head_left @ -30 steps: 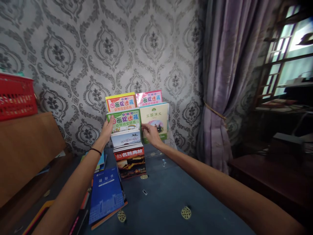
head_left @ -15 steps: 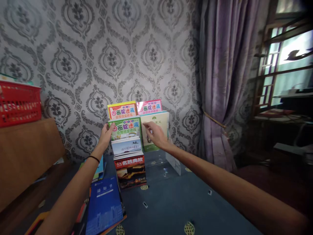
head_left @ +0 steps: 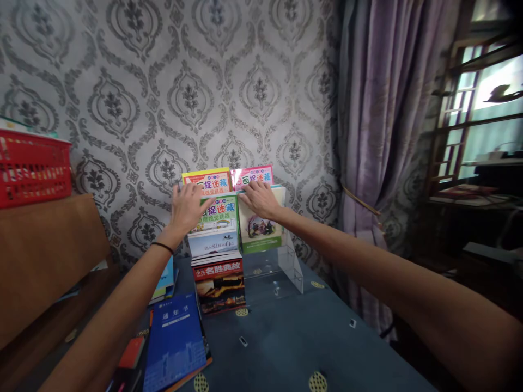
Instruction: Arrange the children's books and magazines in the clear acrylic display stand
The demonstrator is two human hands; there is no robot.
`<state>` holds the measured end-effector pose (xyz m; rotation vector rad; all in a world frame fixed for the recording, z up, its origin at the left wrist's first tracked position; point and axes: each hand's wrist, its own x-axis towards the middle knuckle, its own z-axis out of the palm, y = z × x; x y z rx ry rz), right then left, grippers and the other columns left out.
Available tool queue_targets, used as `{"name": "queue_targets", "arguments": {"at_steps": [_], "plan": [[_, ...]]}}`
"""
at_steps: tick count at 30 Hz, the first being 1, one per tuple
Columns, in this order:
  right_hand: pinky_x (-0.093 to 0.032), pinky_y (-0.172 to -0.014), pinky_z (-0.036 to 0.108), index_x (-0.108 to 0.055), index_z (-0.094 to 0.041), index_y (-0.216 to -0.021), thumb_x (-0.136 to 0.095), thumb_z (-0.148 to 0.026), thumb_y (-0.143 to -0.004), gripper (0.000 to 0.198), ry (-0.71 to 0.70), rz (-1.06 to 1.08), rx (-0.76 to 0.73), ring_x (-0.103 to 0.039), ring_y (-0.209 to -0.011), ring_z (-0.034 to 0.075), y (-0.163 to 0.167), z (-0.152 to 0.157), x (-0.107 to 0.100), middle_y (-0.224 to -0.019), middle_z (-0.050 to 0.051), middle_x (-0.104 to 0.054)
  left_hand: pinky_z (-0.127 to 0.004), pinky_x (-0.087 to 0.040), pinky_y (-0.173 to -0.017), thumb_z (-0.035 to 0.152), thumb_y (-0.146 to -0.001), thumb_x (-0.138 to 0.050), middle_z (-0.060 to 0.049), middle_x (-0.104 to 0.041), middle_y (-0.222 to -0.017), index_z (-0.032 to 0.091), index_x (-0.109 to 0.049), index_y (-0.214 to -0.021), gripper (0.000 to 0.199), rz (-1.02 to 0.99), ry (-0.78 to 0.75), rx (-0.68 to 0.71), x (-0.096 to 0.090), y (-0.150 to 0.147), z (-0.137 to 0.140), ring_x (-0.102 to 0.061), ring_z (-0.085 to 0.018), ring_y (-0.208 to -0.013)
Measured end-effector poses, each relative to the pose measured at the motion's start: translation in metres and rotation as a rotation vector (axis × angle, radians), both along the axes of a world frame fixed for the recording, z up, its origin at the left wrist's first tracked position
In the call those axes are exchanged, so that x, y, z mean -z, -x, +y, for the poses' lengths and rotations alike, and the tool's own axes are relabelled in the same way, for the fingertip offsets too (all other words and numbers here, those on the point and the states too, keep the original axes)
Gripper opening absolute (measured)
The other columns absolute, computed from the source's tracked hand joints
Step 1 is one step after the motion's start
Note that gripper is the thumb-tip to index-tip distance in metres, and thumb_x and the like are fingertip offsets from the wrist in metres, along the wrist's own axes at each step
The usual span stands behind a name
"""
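A clear stepped book rack (head_left: 293,269) holds upright books in two columns. My left hand (head_left: 188,207) is open at the left column, thumb apart, in front of the yellow-edged picture book (head_left: 216,182) and the top left of the green picture book (head_left: 218,220). My right hand (head_left: 261,200) rests its outstretched fingers at the top edge of the beige book with a green bottom band (head_left: 261,231); its fingertips lie just below a pink picture book (head_left: 263,175). Lower in the left column stand a pale blue-white book (head_left: 214,245) and a red-titled book (head_left: 220,288).
A blue book (head_left: 175,343) lies on top of others on the dark blue tablecloth (head_left: 278,348). At the left, a red basket (head_left: 35,169) sits on a cardboard box (head_left: 49,261). Patterned wallpaper backs the table; a purple curtain (head_left: 368,136) hangs at the right.
My left hand has moved from the green book's left edge up and right, its fingers spreading. My right hand has risen from the beige book's front to its top edge.
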<state>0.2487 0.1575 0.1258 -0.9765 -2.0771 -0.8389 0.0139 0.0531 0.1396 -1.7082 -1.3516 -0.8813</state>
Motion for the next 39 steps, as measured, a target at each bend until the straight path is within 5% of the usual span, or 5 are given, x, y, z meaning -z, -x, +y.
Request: {"name": "queue_targets", "arguments": {"at_steps": [4, 9, 14, 31, 39], "plan": [[-0.033, -0.091, 0.04, -0.065, -0.016, -0.112, -0.035, -0.044, -0.106, 0.042, -0.002, 0.044, 0.011, -0.054, -0.108, 0.03, 0.006, 0.008, 0.001, -0.114, 0.015, -0.067, -0.049, -0.033, -0.106, 0.06, -0.1, -0.03, -0.018, -0.07, -0.109, 0.014, -0.065, -0.107, 0.058, 0.187, 0.182, -0.08, -0.012, -0.035, 0.005, -0.061, -0.032, -0.109], [-0.029, -0.091, 0.039, -0.062, -0.014, -0.111, -0.031, -0.041, -0.107, 0.041, 0.034, 0.081, 0.012, -0.056, -0.104, 0.029, 0.01, 0.013, 0.001, -0.109, 0.014, -0.07, -0.04, -0.046, -0.084, 0.073, -0.095, -0.017, -0.019, -0.073, -0.104, 0.014, -0.069, -0.105, 0.079, 0.092, 0.425, -0.168, -0.026, -0.058, 0.021, -0.068, -0.034, -0.099], [-0.027, -0.088, 0.039, -0.061, -0.015, -0.108, -0.028, -0.041, -0.107, 0.042, 0.053, 0.127, 0.019, -0.056, -0.104, 0.029, 0.013, 0.013, 0.003, -0.109, 0.013, -0.071, -0.041, -0.048, -0.083, 0.079, -0.091, -0.013, -0.019, -0.075, -0.104, 0.016, -0.074, -0.098, 0.088, 0.044, 0.567, -0.186, -0.038, -0.055, 0.039, -0.069, -0.036, -0.101], [-0.029, -0.089, 0.04, -0.062, -0.018, -0.108, -0.023, -0.046, -0.107, 0.049, 0.034, 0.147, -0.037, -0.055, -0.102, 0.029, 0.01, 0.015, 0.005, -0.106, 0.013, -0.072, -0.043, -0.048, -0.084, 0.076, -0.092, -0.01, -0.019, -0.074, -0.109, 0.018, -0.073, -0.102, 0.086, 0.064, 0.558, -0.186, -0.037, -0.051, 0.053, -0.068, -0.035, -0.101], [-0.024, -0.111, 0.048, -0.054, -0.017, -0.134, -0.035, -0.055, -0.102, 0.053, -0.033, 0.047, -0.126, -0.048, -0.124, 0.031, 0.001, 0.003, 0.013, -0.135, 0.014, -0.062, -0.037, -0.046, -0.083, 0.068, -0.096, -0.03, -0.015, -0.074, -0.102, 0.021, -0.068, -0.093, 0.06, 0.071, 0.466, -0.091, -0.039, -0.026, 0.035, -0.068, -0.032, -0.098]]}}
